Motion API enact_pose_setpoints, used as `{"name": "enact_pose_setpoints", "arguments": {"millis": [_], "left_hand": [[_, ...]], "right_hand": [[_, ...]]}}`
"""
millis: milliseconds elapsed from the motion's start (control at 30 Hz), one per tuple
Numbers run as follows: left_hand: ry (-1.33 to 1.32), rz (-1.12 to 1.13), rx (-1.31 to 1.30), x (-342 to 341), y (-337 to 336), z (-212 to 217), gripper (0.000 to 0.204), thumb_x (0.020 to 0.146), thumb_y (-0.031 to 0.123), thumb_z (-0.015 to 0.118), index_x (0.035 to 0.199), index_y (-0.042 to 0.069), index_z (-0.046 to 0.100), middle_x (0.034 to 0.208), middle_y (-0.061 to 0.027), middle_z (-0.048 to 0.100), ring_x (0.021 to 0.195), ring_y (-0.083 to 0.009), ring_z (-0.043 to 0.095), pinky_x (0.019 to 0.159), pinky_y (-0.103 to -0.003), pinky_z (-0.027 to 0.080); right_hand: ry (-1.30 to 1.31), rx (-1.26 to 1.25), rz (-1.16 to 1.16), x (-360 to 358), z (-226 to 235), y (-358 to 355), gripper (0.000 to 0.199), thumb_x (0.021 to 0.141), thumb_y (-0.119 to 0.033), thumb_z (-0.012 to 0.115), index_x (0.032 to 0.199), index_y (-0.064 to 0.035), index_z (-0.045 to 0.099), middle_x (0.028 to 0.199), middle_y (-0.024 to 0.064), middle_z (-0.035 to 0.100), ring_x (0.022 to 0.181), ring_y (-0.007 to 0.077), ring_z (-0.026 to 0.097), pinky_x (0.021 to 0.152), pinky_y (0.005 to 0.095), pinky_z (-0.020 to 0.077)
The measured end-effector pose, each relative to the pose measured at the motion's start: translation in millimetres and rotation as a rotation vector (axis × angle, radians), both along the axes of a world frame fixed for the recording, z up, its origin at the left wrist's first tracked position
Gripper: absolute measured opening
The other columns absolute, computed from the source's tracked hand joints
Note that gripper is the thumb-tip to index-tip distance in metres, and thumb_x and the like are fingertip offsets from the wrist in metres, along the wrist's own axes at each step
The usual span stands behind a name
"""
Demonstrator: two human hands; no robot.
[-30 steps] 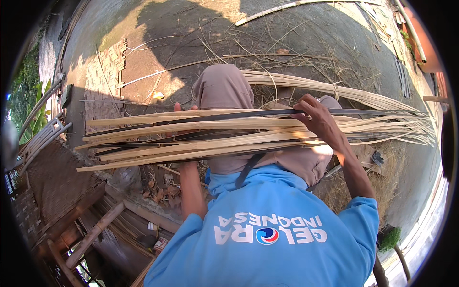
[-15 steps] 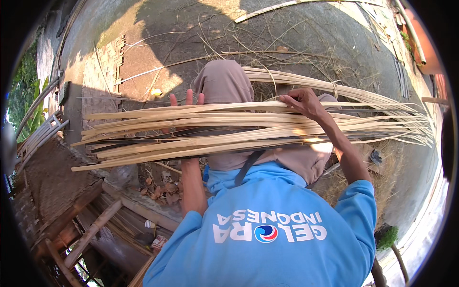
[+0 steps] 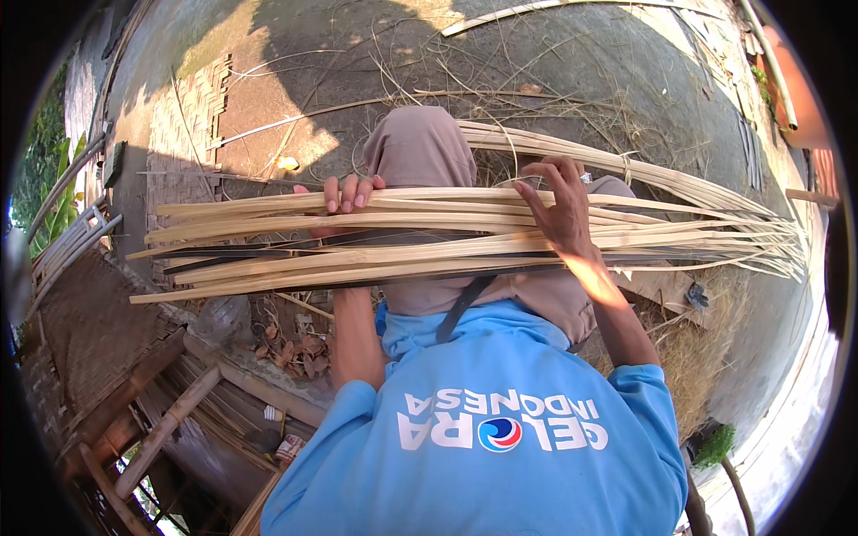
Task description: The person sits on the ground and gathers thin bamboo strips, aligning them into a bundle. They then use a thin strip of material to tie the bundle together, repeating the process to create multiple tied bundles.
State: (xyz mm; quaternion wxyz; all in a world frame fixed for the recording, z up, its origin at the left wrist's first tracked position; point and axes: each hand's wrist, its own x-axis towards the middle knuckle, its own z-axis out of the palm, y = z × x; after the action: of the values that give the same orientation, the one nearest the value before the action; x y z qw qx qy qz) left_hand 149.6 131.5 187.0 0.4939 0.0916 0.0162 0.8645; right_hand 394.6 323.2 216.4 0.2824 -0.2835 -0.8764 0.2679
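Note:
A wide fan of long, pale bamboo strips (image 3: 429, 221), with several dark ones among them, lies across my lap. My left hand (image 3: 350, 194) comes up from beneath the strips, its fingers curled over their far edge; the palm is hidden under them. On the right side, my right hand (image 3: 563, 201) lies over the strips with bent fingers, thumb and forefinger at the far edge of the outermost strip. Its fingertips partly hide what they pinch. The strips draw together at the right and spread apart at the left.
Beyond my knees lies a tied bundle of pale strips (image 3: 688, 179). Loose thin slivers (image 3: 554, 103) litter the concrete floor, with a woven bamboo mat (image 3: 183, 129) at the left. A wooden frame (image 3: 174, 429) stands at the lower left, near dry leaves (image 3: 295, 348).
My left hand's fingers, stretched up before, are now curled over the far edge of the strips. My right hand has shifted slightly left, with its forearm more upright.

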Motion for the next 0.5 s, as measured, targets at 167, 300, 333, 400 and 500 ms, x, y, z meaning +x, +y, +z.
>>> {"name": "enact_pose_setpoints", "arguments": {"millis": [167,300,333,400,500], "left_hand": [[0.010,-0.001,-0.046,-3.1,-2.3,-1.2,0.061,0.104,0.063,0.028,0.079,0.012,0.051,0.077,-0.0040,0.047,0.089,-0.0231,0.049,0.118,-0.049,0.026],[-0.024,-0.015,-0.024,0.9,-1.4,1.4,0.060,0.103,0.063,0.029,0.081,0.013,0.051,0.080,-0.0044,0.049,0.098,-0.0247,0.050,0.122,-0.050,0.020],[-0.026,-0.031,-0.014,0.1,-0.6,0.7,0.060,0.103,0.063,0.030,0.082,0.013,0.052,0.081,-0.0045,0.049,0.100,-0.0252,0.050,0.123,-0.051,0.019],[-0.024,-0.038,0.007,-0.1,-2.5,-1.5,0.059,0.103,0.064,0.030,0.083,0.013,0.052,0.082,-0.0051,0.051,0.102,-0.0259,0.050,0.124,-0.051,0.017],[-0.017,-0.028,0.018,1.5,-5.0,-4.5,0.059,0.103,0.064,0.031,0.085,0.013,0.053,0.084,-0.0061,0.053,0.104,-0.0267,0.049,0.124,-0.051,0.017]], "right_hand": [[-0.174,-0.309,0.304,-28.7,34.0,-68.7,0.016,0.088,-0.021,0.075,0.087,-0.0066,0.067,0.082,0.0082,0.061,0.079,0.0293,0.062,0.069,0.0399,0.0488],[-0.102,-0.343,0.286,-38.5,18.7,-74.7,0.017,0.091,-0.018,0.071,0.086,-0.0037,0.064,0.082,0.0104,0.059,0.076,0.0306,0.062,0.065,0.0413,0.0474],[-0.064,-0.391,0.265,-37.9,16.1,-69.9,0.017,0.092,-0.017,0.069,0.087,-0.0029,0.062,0.082,0.0109,0.059,0.076,0.0311,0.061,0.065,0.0414,0.0471],[-0.080,-0.202,0.162,-29.8,20.9,-52.5,0.009,0.092,-0.011,0.067,0.089,-0.0049,0.061,0.084,0.0108,0.059,0.074,0.0345,0.061,0.065,0.0429,0.0484],[0.056,-0.091,-0.144,-13.7,30.3,-15.8,0.007,0.095,-0.006,0.065,0.091,-0.0008,0.061,0.078,0.0118,0.055,0.068,0.0270,0.056,0.063,0.0383,0.0451]]}}
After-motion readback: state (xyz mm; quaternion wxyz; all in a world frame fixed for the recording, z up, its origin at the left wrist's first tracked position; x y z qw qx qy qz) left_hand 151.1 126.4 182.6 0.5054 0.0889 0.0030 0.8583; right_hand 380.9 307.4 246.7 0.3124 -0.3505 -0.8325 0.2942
